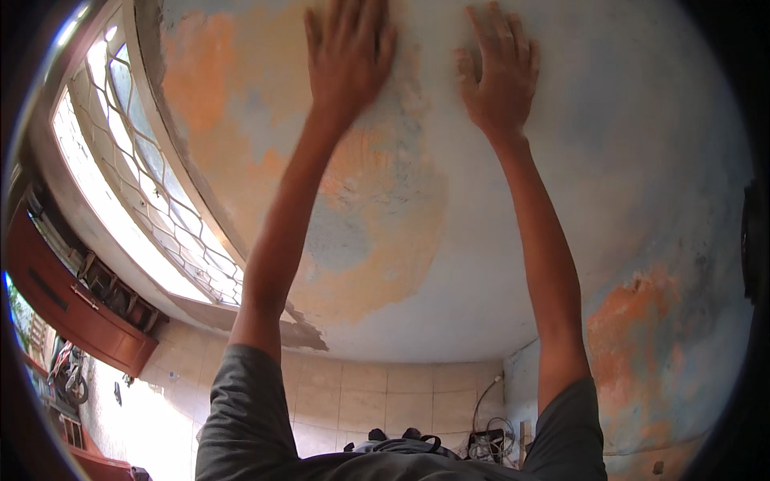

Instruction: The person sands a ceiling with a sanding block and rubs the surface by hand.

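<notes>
Both arms reach up along a patchy painted wall (481, 240). My left hand (350, 60), fingers apart, lies against or very close to its surface near the upper middle; its fingertips run past the picture's top edge. To its right is my right hand (500, 75), palm towards the wall and fingers spread, somewhat blurred. Neither holds anything. Worn orange, yellow and bluish paint patches surround the hands, with a rough, flaking strip (415, 90) between them. Whether the palms press firmly on the wall I cannot tell.
A window with a wavy metal grille (150, 180) is at the left. Below it stands an open reddish-brown door (78, 294), with a motorcycle (69, 373) outside. Cables (496, 442) lie on the tiled floor (409, 403) by the right corner. A dark object (749, 240) shows at the right rim.
</notes>
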A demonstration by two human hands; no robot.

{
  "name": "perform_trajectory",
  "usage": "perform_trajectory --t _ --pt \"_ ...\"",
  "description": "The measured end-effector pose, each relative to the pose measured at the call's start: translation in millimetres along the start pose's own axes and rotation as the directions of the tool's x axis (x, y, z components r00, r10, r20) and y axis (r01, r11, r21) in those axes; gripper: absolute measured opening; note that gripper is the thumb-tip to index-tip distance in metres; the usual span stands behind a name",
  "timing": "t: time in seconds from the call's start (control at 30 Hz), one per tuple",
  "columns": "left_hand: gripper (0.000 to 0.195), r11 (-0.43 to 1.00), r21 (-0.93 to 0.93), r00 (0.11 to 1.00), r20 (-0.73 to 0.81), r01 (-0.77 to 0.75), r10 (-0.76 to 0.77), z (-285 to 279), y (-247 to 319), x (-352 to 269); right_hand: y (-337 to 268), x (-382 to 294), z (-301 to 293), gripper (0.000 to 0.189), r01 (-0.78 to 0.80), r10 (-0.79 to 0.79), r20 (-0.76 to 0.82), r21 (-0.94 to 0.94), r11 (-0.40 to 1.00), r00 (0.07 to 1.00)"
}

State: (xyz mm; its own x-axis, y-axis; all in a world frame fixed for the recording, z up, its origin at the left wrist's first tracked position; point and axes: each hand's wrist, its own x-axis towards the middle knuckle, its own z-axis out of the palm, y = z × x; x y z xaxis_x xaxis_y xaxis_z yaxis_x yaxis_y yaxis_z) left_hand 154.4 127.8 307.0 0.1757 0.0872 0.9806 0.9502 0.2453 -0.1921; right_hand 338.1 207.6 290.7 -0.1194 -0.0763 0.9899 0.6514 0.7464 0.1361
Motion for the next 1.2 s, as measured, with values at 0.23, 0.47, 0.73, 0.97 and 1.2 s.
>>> perform_trajectory --t 0.23,0.47,0.73,0.97,1.2 --pt "0.061 0.983 -0.182 0.992 0.129 0.018 0.006 12.5 49.9 -70.1 7.0 -2.3 2.0 0.055 0.004 -0.005 -0.018 -0.029 1.0 1.0" --pt "0.06 0.986 -0.157 0.967 0.241 -0.049 0.086 -1.8 41.6 -73.1 5.6 -3.5 -1.1 0.055 -0.006 0.006 0.008 -0.008 1.0 1.0" --pt "0.063 0.988 -0.154 0.999 0.043 0.017 -0.011 5.4 38.7 -42.7 3.6 0.0 -0.2 0.055 0.017 -0.017 -0.025 -0.01 1.0 1.0" --pt "0.061 0.985 -0.173 0.976 0.214 -0.014 0.051 -0.8 41.3 -79.0 4.2 -0.9 -2.2 0.057 0.013 -0.013 -0.015 0.0 1.0 1.0" --pt "0.059 0.997 -0.076 0.996 -0.088 0.009 -0.016 -5.0 2.9 0.3 -4.7 2.3 0.2 0.059 0.003 -0.004 -0.012 -0.023 1.0 1.0"
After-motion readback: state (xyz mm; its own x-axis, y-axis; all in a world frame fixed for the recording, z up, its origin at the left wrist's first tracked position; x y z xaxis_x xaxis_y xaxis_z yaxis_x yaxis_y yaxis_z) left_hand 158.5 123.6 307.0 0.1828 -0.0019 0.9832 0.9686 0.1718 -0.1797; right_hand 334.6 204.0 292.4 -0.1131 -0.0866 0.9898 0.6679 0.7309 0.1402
